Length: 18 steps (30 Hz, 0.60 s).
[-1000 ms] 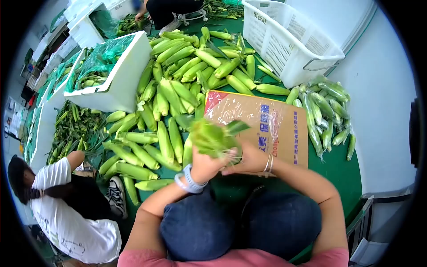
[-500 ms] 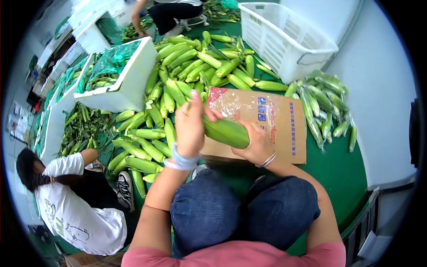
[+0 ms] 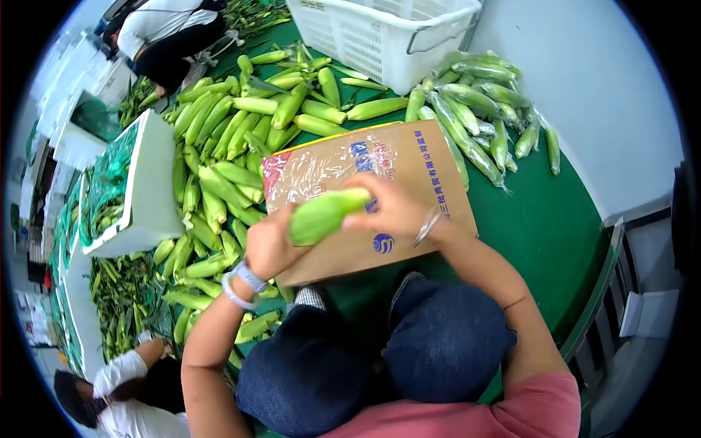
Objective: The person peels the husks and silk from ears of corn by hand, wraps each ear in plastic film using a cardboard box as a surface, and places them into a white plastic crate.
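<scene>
A green-husked ear of corn (image 3: 318,219) is held between my two hands above a flat cardboard box (image 3: 431,226). My right hand (image 3: 394,210) grips its pale end, thumb and fingers closed round it. At the other end, my left hand (image 3: 272,244) is closed against the husk, its fingers partly hidden and blurred. Clear plastic film (image 3: 328,171) lies on the box, which has blue and red print. Beyond the box and to its left is a heap of unwrapped corn ears (image 3: 226,124).
Plastic-wrapped corn ears (image 3: 475,102) lie on the green floor (image 3: 526,241) at the right, beside a white crate (image 3: 365,36). White foam boxes (image 3: 146,190) with green netting and a pile of husk leaves (image 3: 120,299) are at the left. Two other people (image 3: 139,412) crouch nearby.
The ear of corn has been turned so its pale end now points right, into my right hand. My left hand has moved to its other end. The view has swung to the right.
</scene>
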Each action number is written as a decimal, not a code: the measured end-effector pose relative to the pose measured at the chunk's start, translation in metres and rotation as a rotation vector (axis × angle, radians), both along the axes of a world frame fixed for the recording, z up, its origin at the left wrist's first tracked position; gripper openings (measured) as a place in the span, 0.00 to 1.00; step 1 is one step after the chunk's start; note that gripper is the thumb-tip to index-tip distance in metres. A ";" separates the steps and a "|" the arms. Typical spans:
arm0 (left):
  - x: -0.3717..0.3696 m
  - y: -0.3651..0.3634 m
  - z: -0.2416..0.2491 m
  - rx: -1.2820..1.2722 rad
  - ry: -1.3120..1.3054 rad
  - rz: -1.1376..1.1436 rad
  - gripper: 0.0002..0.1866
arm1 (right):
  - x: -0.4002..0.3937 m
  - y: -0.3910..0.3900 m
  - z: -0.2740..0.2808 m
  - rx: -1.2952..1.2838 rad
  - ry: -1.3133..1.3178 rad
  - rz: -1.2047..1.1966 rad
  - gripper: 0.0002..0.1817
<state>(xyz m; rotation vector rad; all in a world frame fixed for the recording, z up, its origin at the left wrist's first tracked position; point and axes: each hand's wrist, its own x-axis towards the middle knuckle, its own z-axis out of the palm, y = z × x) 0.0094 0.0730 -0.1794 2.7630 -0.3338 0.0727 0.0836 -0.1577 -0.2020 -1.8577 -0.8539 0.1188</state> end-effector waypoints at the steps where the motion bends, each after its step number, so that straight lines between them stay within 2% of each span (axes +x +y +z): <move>1: 0.004 0.008 -0.001 -0.126 0.032 0.086 0.31 | 0.016 -0.013 -0.005 0.005 0.003 -0.016 0.24; 3: 0.028 0.026 -0.020 -0.374 -0.100 0.167 0.31 | 0.042 -0.038 -0.017 -0.884 0.062 -0.379 0.20; 4: 0.043 0.019 -0.015 -0.368 -0.146 0.168 0.31 | 0.040 -0.033 -0.028 -0.888 0.072 -0.377 0.20; 5: 0.063 0.009 -0.009 -0.365 -0.194 0.170 0.31 | 0.036 -0.023 -0.041 -1.028 -0.017 -0.357 0.19; 6: 0.083 0.002 -0.011 -0.252 -0.127 0.169 0.31 | 0.034 -0.019 -0.051 -1.167 -0.110 -0.338 0.19; 7: 0.101 -0.005 -0.016 -0.257 -0.124 0.164 0.31 | 0.037 -0.025 -0.059 -1.173 -0.106 -0.341 0.19; 9: 0.132 -0.019 -0.034 -0.023 -0.229 -0.055 0.32 | 0.049 -0.058 -0.067 -0.509 0.468 -0.103 0.16; 10: 0.138 -0.021 -0.042 -0.030 -0.232 -0.066 0.32 | 0.053 -0.085 -0.062 -0.195 0.945 -0.081 0.13; 11: 0.142 -0.021 -0.050 0.000 -0.036 -0.071 0.33 | 0.061 -0.116 -0.063 0.197 1.083 -0.067 0.10; 12: 0.146 -0.023 -0.059 0.032 0.165 -0.071 0.33 | 0.066 -0.137 -0.054 0.489 1.028 -0.080 0.11; 13: 0.149 -0.024 -0.069 0.029 0.176 -0.076 0.33 | 0.070 -0.137 -0.034 0.614 1.032 -0.120 0.12; 14: 0.151 -0.025 -0.077 -0.049 0.162 -0.164 0.32 | 0.080 -0.121 -0.028 0.701 0.975 -0.029 0.12; 15: 0.149 -0.024 -0.082 -0.123 0.150 -0.249 0.31 | 0.089 -0.097 -0.038 0.528 0.552 -0.100 0.12; 16: 0.149 -0.032 -0.075 -0.083 0.223 -0.235 0.31 | 0.097 -0.068 -0.049 0.344 0.121 -0.157 0.12; 18: 0.155 -0.026 -0.086 -0.076 0.140 -0.302 0.31 | 0.099 0.004 -0.064 0.278 0.215 -0.016 0.12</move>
